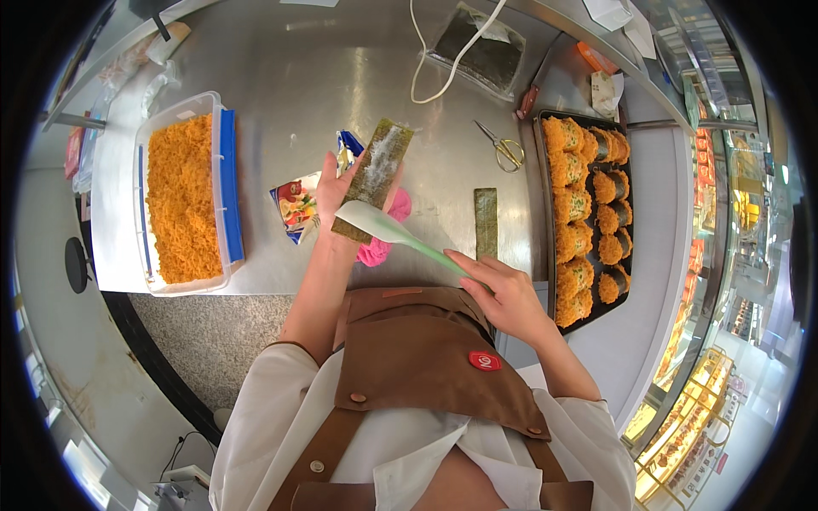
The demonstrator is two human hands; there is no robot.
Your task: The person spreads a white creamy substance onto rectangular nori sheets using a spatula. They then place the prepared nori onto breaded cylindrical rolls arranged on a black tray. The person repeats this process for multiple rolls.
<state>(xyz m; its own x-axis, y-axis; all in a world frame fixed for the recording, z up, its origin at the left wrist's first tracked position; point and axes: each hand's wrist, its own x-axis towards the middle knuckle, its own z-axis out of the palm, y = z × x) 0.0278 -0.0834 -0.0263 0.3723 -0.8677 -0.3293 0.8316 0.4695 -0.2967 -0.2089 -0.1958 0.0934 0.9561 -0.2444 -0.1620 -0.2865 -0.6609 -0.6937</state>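
A strip of nori seaweed [382,153] lies across the palm of my left hand [332,188], with a whitish spread smeared along its middle. My right hand [508,290] grips the green handle of a silicone spatula [377,223]. The spatula's pale blade rests over the near end of the strip. Under my left hand are a printed plastic packet [297,207] and a bright pink cloth-like item [374,253], both partly hidden. A second nori strip [486,222] lies flat on the steel table, to the right.
A plastic tub of orange meat floss [182,198] stands at left. At right, a black tray [591,255] holds several floss-coated rolls, some wrapped with nori. Gold-handled scissors [507,152], a red-handled knife [529,99], a bag of nori sheets [479,51] and a white cable [450,73] lie farther back.
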